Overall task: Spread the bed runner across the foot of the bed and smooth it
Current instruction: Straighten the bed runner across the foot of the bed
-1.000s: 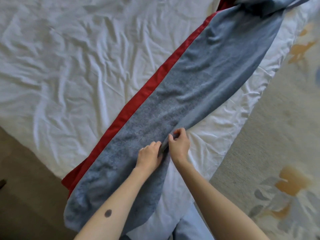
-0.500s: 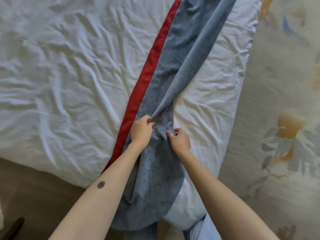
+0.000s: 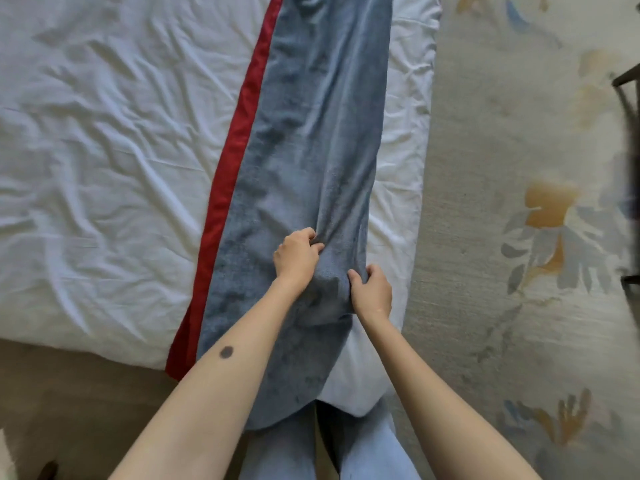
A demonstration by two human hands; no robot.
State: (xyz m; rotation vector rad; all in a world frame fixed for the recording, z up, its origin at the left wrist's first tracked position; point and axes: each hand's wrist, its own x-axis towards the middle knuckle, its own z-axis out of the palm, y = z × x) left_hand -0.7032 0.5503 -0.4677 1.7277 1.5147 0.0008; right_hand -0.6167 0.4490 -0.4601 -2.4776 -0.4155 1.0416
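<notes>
A long blue-grey bed runner (image 3: pixel 311 140) with a red satin edge (image 3: pixel 239 133) on its left side lies along the white-sheeted bed (image 3: pixel 104 168), near the bed's right edge. Its near end hangs over the bed's front edge. My left hand (image 3: pixel 296 252) pinches a fold in the runner's middle. Just to the right and nearer me, my right hand (image 3: pixel 372 289) grips the runner's right edge. The cloth is bunched and raised between the two hands. Further up, the runner lies flatter with soft wrinkles.
The white sheet is heavily creased on the left. A pale carpet with blue and orange flower patterns (image 3: pixel 554 237) lies right of the bed. A dark furniture frame (image 3: pixel 627 98) stands at the far right. Brown floor (image 3: pixel 69 393) shows at lower left. My legs in light blue trousers (image 3: pixel 363 452) are below.
The view has swung so the runner now runs straight up the frame. The folded-over right part has been opened out wider. My hands have moved slightly apart, still gripping the cloth.
</notes>
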